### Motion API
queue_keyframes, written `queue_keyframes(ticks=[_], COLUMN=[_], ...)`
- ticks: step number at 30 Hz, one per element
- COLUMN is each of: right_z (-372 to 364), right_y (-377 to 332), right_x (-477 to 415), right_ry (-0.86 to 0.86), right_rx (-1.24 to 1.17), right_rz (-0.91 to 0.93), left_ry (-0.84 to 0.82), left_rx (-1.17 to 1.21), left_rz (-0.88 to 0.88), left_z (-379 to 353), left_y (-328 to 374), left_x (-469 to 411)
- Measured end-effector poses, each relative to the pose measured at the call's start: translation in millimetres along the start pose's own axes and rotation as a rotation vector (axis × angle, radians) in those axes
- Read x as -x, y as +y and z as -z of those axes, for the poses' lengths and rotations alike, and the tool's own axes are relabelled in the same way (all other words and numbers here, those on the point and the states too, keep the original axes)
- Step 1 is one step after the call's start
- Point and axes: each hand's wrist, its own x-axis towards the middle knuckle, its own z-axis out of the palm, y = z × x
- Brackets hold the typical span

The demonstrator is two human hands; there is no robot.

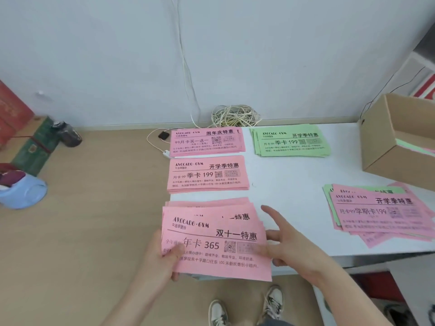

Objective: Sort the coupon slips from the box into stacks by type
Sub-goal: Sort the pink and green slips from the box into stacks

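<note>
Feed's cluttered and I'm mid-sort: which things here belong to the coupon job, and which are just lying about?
Job: cardboard box; green stack; far pink stack; middle pink stack; near pink stack; mixed pile; pink slip gripped by left hand; right hand at its edge.
Lying about: coiled cable; blue tub; dark bottle; green carton; red carton.

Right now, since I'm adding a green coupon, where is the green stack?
Head view: the green stack lies far back on the white table, right of the farthest pink stack and left of the cardboard box.
</note>
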Motion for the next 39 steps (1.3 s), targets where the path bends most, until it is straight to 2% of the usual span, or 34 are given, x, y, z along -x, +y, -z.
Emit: queue_keyframes(ticks=[3,8,12,15,16,18,20,23,25,29,31,35,39], right_z=[1.9,1.9,2.3,1.5,1.0,0.7,-1.0,-5.2,-7.9,-9.1,-8.8,-18.0,-26.5], right_y=[-2.5,-3.3,4.6,8.7,8.9,7.6,3.4,-2.4,-1.8,-3.9,-4.2,-3.2,-2.3], right_x=[1.8,5.3,-0.4,-5.9,-7.3,-9.8,-11.6,-15.3,-21.7,-28.8,-27.7,-30.4,-44.8], right_ry=[0.019,0.084,0.159,0.180,0.181,0.177,0.173,0.173,0.206,0.380,0.336,0.119,0.116], right_rx=[0.119,0.113,0.057,0.000,-0.011,-0.013,0.017,0.088,0.197,0.572,0.772,1.130,1.356], right_rz=[0.006,0.009,-0.020,-0.023,-0.021,-0.012,-0.002,0.032,0.037,0.053,0.108,0.195,0.277], left_ry=[-0.046,-0.127,-0.029,0.025,0.001,-0.155,-0.316,-0.426,-0.435,-0.369,-0.363,-0.395,-0.395], left_rx=[-0.025,-0.166,-0.501,-0.940,-1.038,-1.126,-1.260,-1.355,-1.389,-1.445,-1.443,-1.436,-1.455], left_rz=[0.024,0.038,-0.061,-0.223,-0.309,-0.400,-0.449,-0.477,-0.477,-0.509,-0.512,-0.504,-0.568], left_z=[1.9,8.1,13.5,19.6,20.0,14.1,0.4,-19.5,-25.7,-28.9,-28.7,-28.2,-28.2], left_y=[-3.1,-8.9,-7.4,0.6,2.4,8.2,12.6,19.1,18.7,17.6,17.5,18.4,22.5], left_x=[0.3,-7.9,-14.0,-14.7,-16.8,-24.0,-36.2,-54.8,-62.0,-59.7,-59.0,-63.0,-62.9])
